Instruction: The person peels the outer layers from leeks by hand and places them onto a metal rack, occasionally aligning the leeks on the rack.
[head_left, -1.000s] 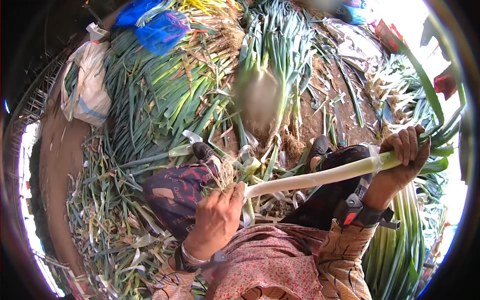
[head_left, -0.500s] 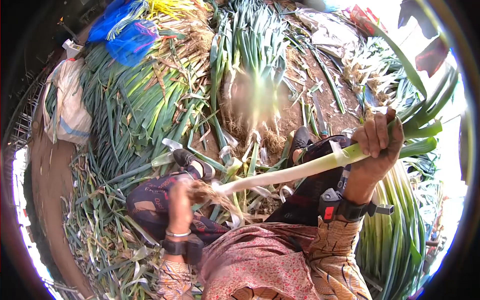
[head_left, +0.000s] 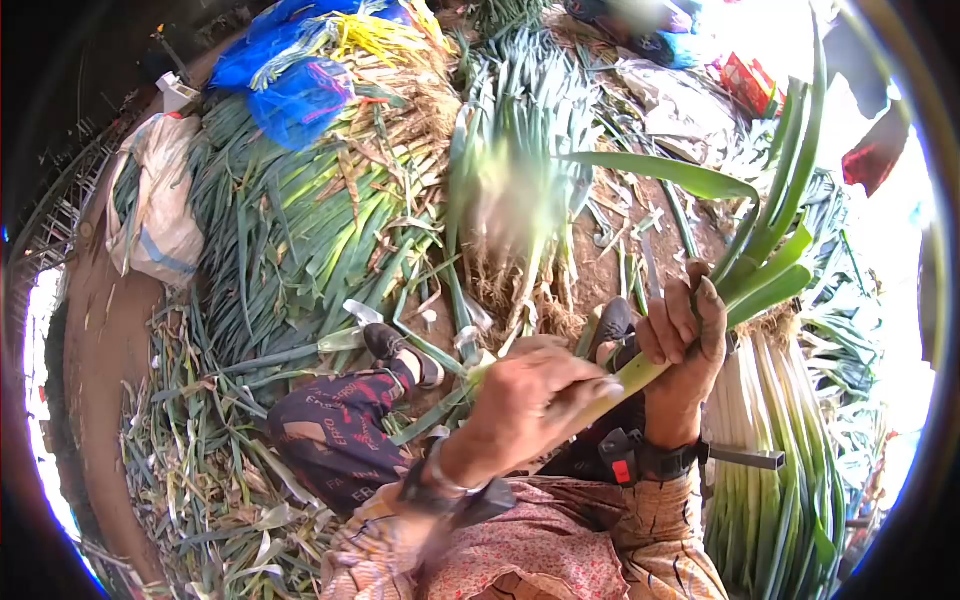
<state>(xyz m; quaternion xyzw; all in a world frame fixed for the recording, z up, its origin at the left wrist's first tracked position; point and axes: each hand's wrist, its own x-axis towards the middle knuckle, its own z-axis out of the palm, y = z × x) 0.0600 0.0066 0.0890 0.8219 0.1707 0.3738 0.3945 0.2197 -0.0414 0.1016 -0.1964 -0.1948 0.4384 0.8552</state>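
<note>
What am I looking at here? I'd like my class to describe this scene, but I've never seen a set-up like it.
There is no machine, just a person's two bare hands. Every picture comes from one camera worn on the head, looking forward and down. The right hand grips a leek just below its leafy top. The left hand is over its lower part, too blurred to show whether it grips. Around them on the ground are a leek heap, leaf scraps and a pale sack.
</note>
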